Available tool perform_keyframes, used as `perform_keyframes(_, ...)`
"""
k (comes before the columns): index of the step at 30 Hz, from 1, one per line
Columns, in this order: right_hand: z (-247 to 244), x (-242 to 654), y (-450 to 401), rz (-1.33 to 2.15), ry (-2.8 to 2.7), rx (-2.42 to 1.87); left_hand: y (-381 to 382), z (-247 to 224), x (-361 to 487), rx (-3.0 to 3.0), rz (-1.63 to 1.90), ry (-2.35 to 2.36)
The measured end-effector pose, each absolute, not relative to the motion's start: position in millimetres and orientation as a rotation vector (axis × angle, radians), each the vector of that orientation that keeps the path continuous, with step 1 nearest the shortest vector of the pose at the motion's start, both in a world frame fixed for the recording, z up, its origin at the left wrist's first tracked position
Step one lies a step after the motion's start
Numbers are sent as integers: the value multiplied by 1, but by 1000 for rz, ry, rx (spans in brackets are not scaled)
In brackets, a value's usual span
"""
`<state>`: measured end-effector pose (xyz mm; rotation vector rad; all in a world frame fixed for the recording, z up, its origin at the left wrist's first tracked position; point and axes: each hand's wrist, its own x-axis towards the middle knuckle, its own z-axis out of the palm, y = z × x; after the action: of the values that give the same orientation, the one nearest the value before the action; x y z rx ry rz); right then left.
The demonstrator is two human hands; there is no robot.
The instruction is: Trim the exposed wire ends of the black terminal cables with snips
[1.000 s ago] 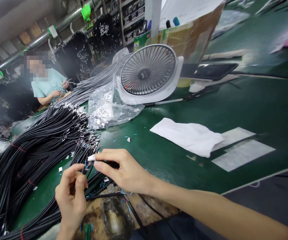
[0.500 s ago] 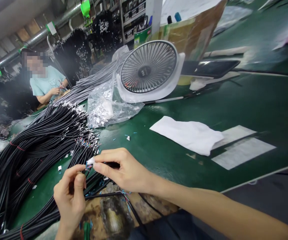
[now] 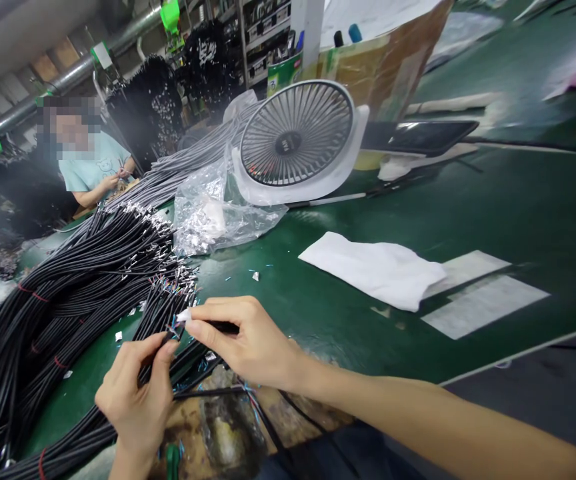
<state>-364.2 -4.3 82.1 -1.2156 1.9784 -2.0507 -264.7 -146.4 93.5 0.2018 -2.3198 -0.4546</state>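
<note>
My left hand [image 3: 135, 390] pinches a black cable [image 3: 169, 337] near its stripped end, where thin coloured wires stick out. Right beside it, my right hand [image 3: 241, 337] is closed, with a small white piece [image 3: 184, 316] at its fingertips, against the wires. A dark, slim object [image 3: 225, 327] also lies in the right hand's grip; its kind is mostly hidden by the fingers. Just beyond both hands lie bundles of black cables [image 3: 68, 287] with stripped ends.
Behind the cables are a clear plastic bag [image 3: 218, 217] and a fan [image 3: 298, 140]. A white cloth [image 3: 373, 267] and paper sheets [image 3: 485, 307] lie on the green table [image 3: 318, 320]. A worn board [image 3: 293, 410] is below my hands. Another person [image 3: 95, 167] sits far left.
My left hand has shifted slightly left and down, and its fingers now pinch the black cable just below the wires. My right hand stays nearly in place with the white piece.
</note>
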Motion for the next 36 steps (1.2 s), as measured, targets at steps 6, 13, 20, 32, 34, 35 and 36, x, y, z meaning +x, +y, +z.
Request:
perform_keyframes(6,74,-364,-4,-2073,2012,-1304,-145,96,-264,264,-630,-2419)
perform_keyframes(13,77,-365,-3,-2045,1949,-1356,-151,102,-263,297,-1178,-2498)
perform_keyframes(20,91,-367,-2,-2073,2003,-927,-141,108,-265,319,-1187,-2405)
perform_keyframes(32,85,-369,-6,-1971,1227,-1064,-151,104,-269,164,-1217,-2546)
perform_keyframes(34,82,-369,-8,-1952,1308,-1061,-151,104,-270,259,-1331,-2555)
perform_keyframes(35,81,-369,-8,-1965,1503,-1116,-149,103,-271,327,-1361,-2539)
perform_keyframes(36,81,-368,-8,-1972,1743,-1201,-147,103,-272,398,-1380,-2526)
